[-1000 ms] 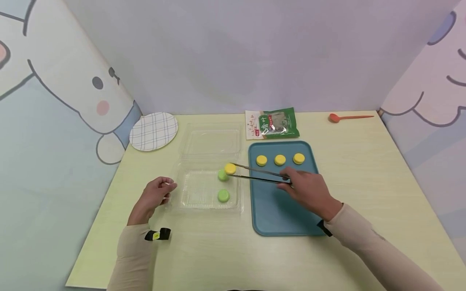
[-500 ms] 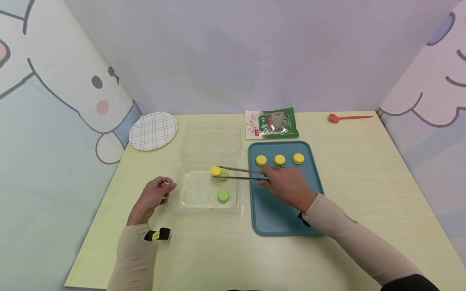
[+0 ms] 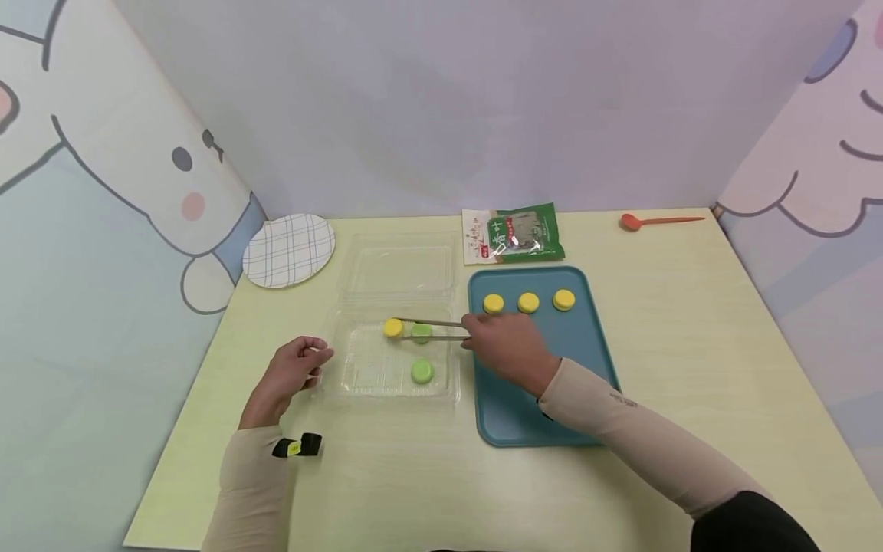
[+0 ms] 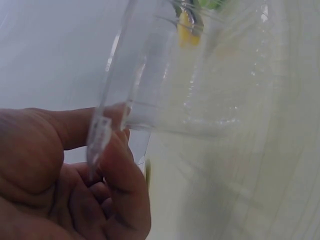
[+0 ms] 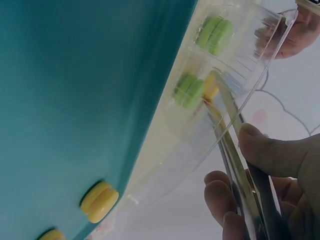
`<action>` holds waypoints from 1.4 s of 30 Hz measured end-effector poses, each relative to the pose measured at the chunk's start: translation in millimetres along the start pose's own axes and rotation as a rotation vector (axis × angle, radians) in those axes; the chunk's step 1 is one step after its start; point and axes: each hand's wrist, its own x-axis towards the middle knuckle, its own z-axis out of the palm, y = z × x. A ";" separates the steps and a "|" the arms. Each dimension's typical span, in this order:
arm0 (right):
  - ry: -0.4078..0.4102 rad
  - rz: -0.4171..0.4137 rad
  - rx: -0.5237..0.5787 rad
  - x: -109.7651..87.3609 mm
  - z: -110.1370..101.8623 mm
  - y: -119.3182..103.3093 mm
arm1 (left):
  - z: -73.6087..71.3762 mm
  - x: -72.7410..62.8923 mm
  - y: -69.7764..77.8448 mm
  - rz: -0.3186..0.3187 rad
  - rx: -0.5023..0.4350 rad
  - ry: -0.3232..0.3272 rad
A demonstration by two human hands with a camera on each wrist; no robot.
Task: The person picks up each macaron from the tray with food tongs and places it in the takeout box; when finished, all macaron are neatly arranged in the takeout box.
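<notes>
My right hand (image 3: 507,345) grips metal tongs (image 3: 434,338), whose tips pinch a yellow macaron (image 3: 393,328) inside the clear plastic box (image 3: 366,387). Two green macarons (image 3: 422,372) sit along the box's right side; the tongs pass over the rear one. In the left wrist view, the thumb and forefinger of my left hand (image 4: 120,185) pinch the rim of the clear box (image 4: 107,130). From the right wrist view, the tongs (image 5: 232,150) lie between thumb and fingers, with the yellow macaron (image 5: 210,86) beside a green one (image 5: 189,91).
A blue tray (image 3: 524,418) right of the box bears three yellow macarons (image 3: 528,303) in a row. Behind it lies a green-and-white packet (image 3: 513,234). A red spoon (image 3: 658,221) is at back right, a checked round plate (image 3: 290,249) at back left. The box's lid (image 3: 400,268) lies open backward.
My right hand has moved left with the tongs, carrying the yellow macaron from the box's right edge, past the rear green macaron, toward the box's middle. My left hand stays at the box's left edge.
</notes>
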 end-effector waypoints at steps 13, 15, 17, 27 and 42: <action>-0.062 -0.008 -0.022 13.2 1.5 -6.0 | 0.0 0.1 -2.3 -0.014 -0.015 0.001; -0.065 0.002 -0.006 12.5 1.7 -5.6 | -0.2 -0.4 -2.2 -0.019 -0.019 0.001; -0.064 0.013 0.016 10.7 2.1 -4.9 | 0.2 -0.9 -1.9 -0.019 -0.018 0.000; -0.070 0.085 0.131 0.4 5.6 0.4 | 0.7 0.0 -1.1 -0.005 -0.001 0.009; 0.016 0.124 0.258 -25.0 3.3 20.4 | 1.3 1.0 -0.6 -0.017 0.007 0.008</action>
